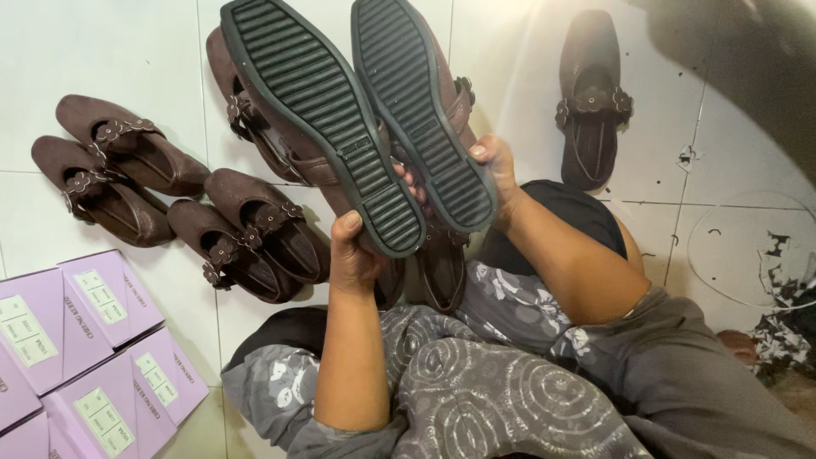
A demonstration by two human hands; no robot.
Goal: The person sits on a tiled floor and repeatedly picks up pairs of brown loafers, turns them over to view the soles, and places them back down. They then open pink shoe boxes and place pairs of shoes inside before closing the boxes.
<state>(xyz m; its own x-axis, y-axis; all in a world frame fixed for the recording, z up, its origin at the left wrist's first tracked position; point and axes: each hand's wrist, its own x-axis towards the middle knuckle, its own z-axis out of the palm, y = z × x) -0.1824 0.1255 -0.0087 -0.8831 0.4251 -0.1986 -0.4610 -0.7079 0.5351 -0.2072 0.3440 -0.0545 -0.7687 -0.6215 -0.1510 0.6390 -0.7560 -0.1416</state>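
Head view, looking down at lap. Left hand [353,255] closed around the heel end of a brown shoe [319,110], ribbed black sole turned up toward the camera. Right hand [493,174] closed on the heel of a second brown shoe [421,106], sole up too; the two soles sit side by side, near touching. On the white tile floor [144,51]: four matching brown shoes [183,191] to the left, one single shoe [592,98] upper right. Lilac boxes [93,348] stacked lower left.
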